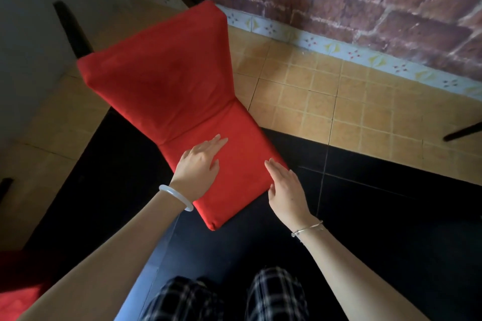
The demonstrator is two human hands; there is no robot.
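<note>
A red two-part cushion lies over a dark chair; its back part leans up toward the wall and its seat part lies flat near me. My left hand, with a white bangle on the wrist, rests flat on the seat part with straight fingers. At the seat's right edge, my right hand touches the fabric with straight fingers and wears a thin silver bracelet.
A dark chair post rises behind the cushion at the left. The brick wall with a patterned tile skirting runs along the back right. Floor tiles are tan, then black near me. Another red cushion shows at the bottom left. A dark leg pokes in at right.
</note>
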